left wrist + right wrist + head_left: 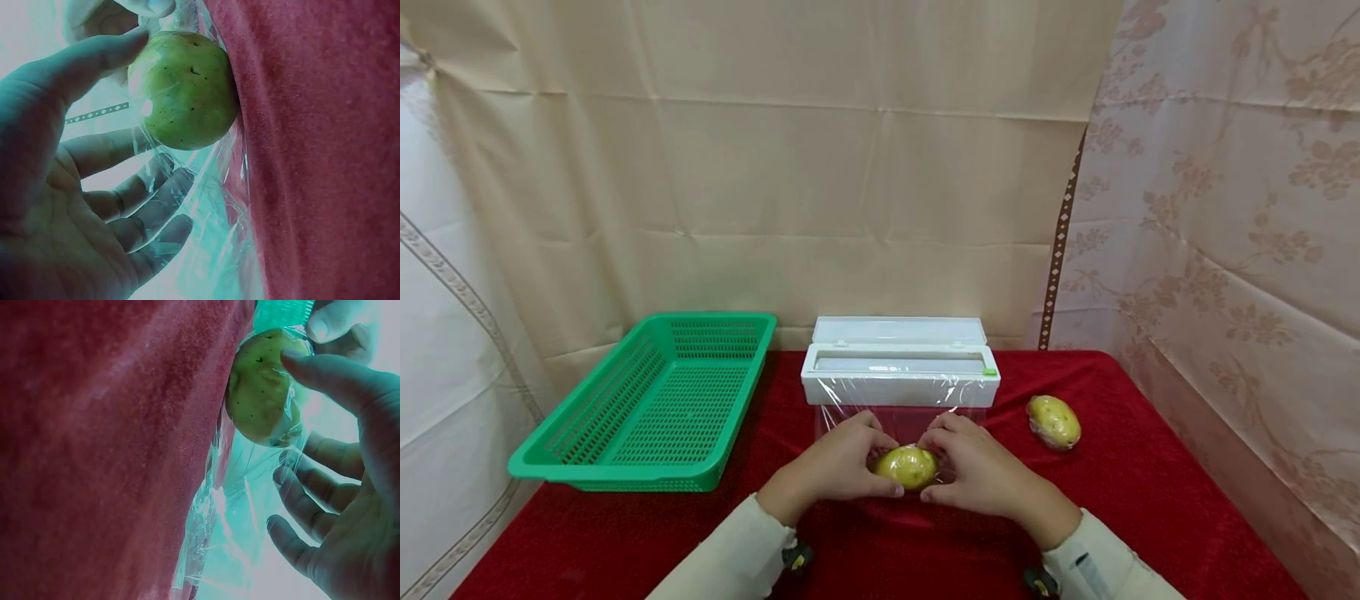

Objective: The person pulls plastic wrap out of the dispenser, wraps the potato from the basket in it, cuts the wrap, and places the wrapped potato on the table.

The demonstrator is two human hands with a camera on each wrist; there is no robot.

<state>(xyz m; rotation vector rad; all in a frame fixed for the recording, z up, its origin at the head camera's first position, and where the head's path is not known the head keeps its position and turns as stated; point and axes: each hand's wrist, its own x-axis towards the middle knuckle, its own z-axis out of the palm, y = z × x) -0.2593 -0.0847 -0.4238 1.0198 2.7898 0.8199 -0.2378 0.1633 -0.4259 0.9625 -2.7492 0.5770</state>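
A yellow potato (pixel 907 467) lies on the red cloth with clear plastic wrap (pixel 215 212) over and around it. My left hand (pixel 848 457) curves round its left end, thumb in front and fingers behind. From the other side my right hand (pixel 976 467) curves round the right end, its thumb (pixel 325 372) against the skin. In both wrist views the other fingers are spread and loosely bent, touching the film. The film runs back to a white wrap dispenser (pixel 898 390), whose lid stands raised behind it.
A green plastic basket (pixel 718 471) stands at the left of the table. To the right lies another film-wrapped potato (pixel 1055 422). The dispenser carries a small green slider (pixel 989 372). Beige curtain (pixel 850 183) hangs behind the table, and patterned cloth (pixel 1240 250) at the right.
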